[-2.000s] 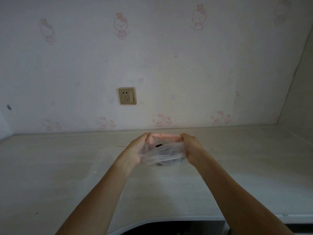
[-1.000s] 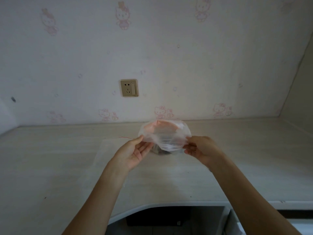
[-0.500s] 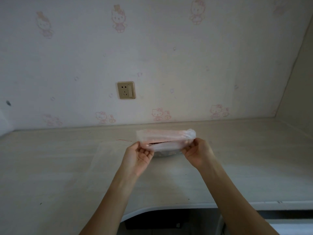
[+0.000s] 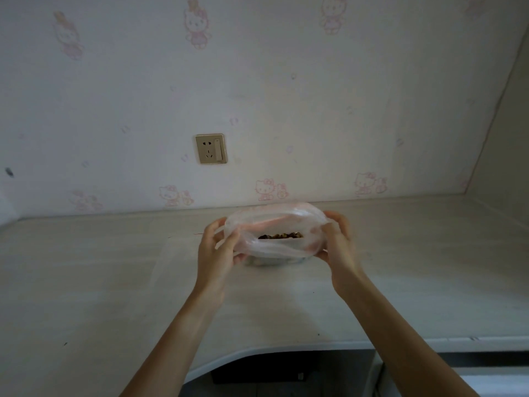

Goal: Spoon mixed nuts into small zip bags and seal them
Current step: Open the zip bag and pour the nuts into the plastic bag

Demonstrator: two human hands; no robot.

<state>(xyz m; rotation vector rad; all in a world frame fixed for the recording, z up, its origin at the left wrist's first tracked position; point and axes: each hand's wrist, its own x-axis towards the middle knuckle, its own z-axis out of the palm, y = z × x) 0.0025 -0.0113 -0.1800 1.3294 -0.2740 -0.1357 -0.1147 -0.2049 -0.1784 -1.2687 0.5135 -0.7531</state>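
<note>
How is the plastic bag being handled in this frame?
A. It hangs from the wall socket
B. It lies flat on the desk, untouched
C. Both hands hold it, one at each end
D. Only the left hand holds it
C: the left hand and right hand each grip one end of the bag above the desk.

Left arm: bare forearm reaching up from the lower left, angled in toward the middle.
Left hand [image 4: 217,247]: raised above the surface, palm turned inward, fingers curled, thumb up, pinching the left end of the bag [image 4: 274,233].
Right arm: bare forearm coming up from the lower right, angled inward too.
Right hand [image 4: 337,239]: level with the left, wrist bent, fingers curled over the bag's right end, thumb underneath.
Spacing: both hands apart, facing each other, the bag between them.
</note>
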